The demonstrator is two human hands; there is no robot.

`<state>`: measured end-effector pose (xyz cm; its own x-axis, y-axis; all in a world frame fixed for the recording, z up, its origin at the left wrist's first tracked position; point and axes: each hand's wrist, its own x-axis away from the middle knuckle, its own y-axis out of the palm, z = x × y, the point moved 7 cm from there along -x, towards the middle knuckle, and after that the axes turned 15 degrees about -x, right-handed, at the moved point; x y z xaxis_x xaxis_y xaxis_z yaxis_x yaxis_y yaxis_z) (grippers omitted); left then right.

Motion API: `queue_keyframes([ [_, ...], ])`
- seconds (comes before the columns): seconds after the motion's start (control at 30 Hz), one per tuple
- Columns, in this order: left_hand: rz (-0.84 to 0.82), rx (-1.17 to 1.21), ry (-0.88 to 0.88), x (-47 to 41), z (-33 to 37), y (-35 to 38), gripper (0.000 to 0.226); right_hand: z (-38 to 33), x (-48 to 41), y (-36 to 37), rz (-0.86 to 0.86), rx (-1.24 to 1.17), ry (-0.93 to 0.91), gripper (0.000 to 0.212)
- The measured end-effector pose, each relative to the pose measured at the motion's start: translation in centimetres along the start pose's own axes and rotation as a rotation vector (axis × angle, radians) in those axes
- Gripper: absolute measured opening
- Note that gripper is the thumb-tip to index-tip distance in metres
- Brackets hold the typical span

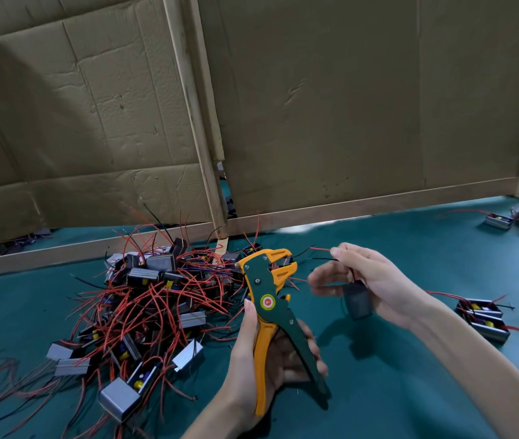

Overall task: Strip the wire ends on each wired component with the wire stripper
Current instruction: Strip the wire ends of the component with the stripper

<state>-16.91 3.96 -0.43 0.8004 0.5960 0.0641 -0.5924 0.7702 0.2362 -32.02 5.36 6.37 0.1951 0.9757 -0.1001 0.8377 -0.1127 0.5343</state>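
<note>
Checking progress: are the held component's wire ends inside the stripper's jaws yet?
No. The wire ends pinched by the right hand sit apart from the wire stripper head.

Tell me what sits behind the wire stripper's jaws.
Behind the wire stripper, held in the left hand, the pile of wired components spreads over the green table, with cardboard panels beyond. Whatever lies directly behind the tool's head is covered.

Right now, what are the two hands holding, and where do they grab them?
The left hand grips the stripper by its handles. The right hand holds a component, pinching its wires near the ends.
</note>
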Motion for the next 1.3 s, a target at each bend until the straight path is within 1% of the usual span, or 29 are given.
queue_keyframes([
  [0.07, -0.028, -0.003, -0.007, 0.1, 0.0, 0.2, 0.089, 0.0, 0.0, -0.2, 0.007, 0.006, -0.002, 0.029],
  [0.23, -0.068, -0.012, -0.02, 0.2, -0.1, 0.4, 0.09, 0.1, 0.0, -0.2, -0.011, 0.049, 0.006, 0.02],
  [0.33, -0.085, -0.007, -0.024, 0.2, -0.1, 0.4, 0.09, 0.1, 0.0, -0.1, -0.02, 0.031, 0.006, 0.019],
  [0.6, -0.078, -0.023, -0.036, 0.5, 0.2, 0.5, 0.089, 0.3, 0.0, 0.1, -0.07, 0.045, 0.03, 0.022],
  [0.87, 0.034, -0.14, -0.06, 0.7, -0.1, 0.4, 0.087, -0.2, 0.2, -0.2, -0.048, 0.056, 0.017, 0.024],
  [0.93, 0.112, -0.192, -0.055, 0.6, -0.3, 0.1, 0.089, -0.4, 0.2, -0.3, -0.032, 0.058, 0.009, 0.023],
  [1.0, 0.217, -0.225, -0.03, 0.4, -0.4, -0.5, 0.084, -0.2, 0.3, -0.2, -0.023, 0.072, 0.022, 0.026],
  [1.03, 0.239, -0.212, -0.017, 0.3, -0.5, -0.7, 0.083, 0.1, 0.3, -0.1, -0.022, 0.086, 0.041, 0.027],
  [1.1, 0.223, -0.113, -0.001, 0.2, -0.4, -0.7, 0.086, 0.9, 0.2, 0.2, -0.027, 0.202, 0.049, 0.027],
  [1.17, 0.179, 0.022, 0.023, 0.2, 0.0, -0.6, 0.085, 0.5, 0.1, 0.1, -0.003, 0.437, -0.015, 0.025],
  [1.23, 0.176, 0.106, 0.035, 0.1, 0.1, -0.7, 0.084, -0.8, 0.1, -0.5, 0.074, 0.643, -0.147, 0.027],
  [1.27, 0.18, 0.124, 0.037, 0.1, 0.0, -0.8, 0.084, -1.7, 0.2, -0.7, 0.135, 0.691, -0.239, 0.027],
  [1.3, 0.179, 0.132, 0.037, 0.0, 0.0, -0.8, 0.084, -2.5, 0.2, -1.0, 0.198, 0.688, -0.327, 0.027],
])
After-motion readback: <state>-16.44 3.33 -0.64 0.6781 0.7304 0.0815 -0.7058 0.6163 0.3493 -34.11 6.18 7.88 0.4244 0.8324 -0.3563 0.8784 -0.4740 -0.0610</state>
